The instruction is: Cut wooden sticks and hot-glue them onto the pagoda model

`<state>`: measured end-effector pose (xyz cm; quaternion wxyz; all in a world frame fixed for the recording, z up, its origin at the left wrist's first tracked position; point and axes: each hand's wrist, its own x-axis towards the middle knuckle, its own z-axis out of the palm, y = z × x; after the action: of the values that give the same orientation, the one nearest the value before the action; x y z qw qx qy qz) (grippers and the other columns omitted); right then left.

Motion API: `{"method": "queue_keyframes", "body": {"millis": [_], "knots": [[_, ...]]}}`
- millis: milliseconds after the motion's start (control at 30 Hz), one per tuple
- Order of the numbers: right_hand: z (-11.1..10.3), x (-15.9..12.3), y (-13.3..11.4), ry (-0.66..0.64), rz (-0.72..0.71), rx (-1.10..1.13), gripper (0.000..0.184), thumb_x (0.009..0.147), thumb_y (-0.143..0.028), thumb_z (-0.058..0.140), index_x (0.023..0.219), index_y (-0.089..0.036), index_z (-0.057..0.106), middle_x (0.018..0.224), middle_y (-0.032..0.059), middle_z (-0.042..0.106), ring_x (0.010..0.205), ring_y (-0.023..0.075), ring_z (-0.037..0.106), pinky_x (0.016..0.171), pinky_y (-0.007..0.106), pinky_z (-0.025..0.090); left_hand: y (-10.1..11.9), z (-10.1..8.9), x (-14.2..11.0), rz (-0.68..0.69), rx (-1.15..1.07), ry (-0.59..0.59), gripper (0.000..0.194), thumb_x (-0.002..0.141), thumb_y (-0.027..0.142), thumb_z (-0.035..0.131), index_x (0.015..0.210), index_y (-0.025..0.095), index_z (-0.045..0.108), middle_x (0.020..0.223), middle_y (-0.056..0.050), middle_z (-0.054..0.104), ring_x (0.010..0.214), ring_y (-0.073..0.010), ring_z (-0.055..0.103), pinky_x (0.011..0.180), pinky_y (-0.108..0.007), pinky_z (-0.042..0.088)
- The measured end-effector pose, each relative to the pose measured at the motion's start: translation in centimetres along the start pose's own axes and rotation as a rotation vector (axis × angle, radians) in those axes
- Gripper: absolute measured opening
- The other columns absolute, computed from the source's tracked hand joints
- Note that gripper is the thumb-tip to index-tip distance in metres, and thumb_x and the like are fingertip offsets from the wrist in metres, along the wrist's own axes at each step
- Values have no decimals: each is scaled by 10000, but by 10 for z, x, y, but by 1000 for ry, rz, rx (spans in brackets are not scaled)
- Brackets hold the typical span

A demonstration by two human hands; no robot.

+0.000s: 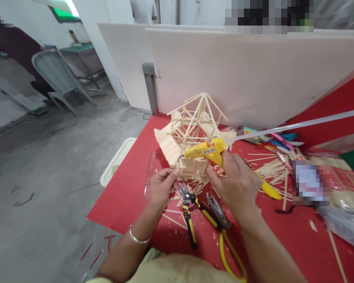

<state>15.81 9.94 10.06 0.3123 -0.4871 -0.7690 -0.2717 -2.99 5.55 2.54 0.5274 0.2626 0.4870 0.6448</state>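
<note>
Counter point(118, 200), red. Stick model point(165, 144), standing on it, ahead of me. Glue gun point(202, 150), yellow, handle wrapped by my right grip point(237, 179), nozzle by the model. Cutters point(189, 220), black-and-yellow, handles spread, nearer me. My left grip point(161, 186), narrow, pinched at the model's near edge; whether it holds a stick, I cannot tell.

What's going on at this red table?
A person is working on a stick model. The right hand grips a yellow glue gun, pointed across the model's near side. The left hand has its fingers pinched by the model's near edge; whether they hold a stick is unclear. Snips and scissors lie on the table, with loose sticks around.
</note>
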Motion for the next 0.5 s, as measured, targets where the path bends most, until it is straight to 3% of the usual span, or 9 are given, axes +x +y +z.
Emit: {"method": "queue_keyframes", "body": {"millis": [500], "knots": [[1, -1, 0, 6, -2, -5, 386, 894, -404, 595, 1157, -122, 608, 847, 46, 675, 693, 155, 558, 599, 290, 351, 1, 4, 6, 34, 40, 5, 291, 746, 416, 787, 727, 139, 699, 569, 7, 636, 382, -34, 451, 366, -152, 338]]}}
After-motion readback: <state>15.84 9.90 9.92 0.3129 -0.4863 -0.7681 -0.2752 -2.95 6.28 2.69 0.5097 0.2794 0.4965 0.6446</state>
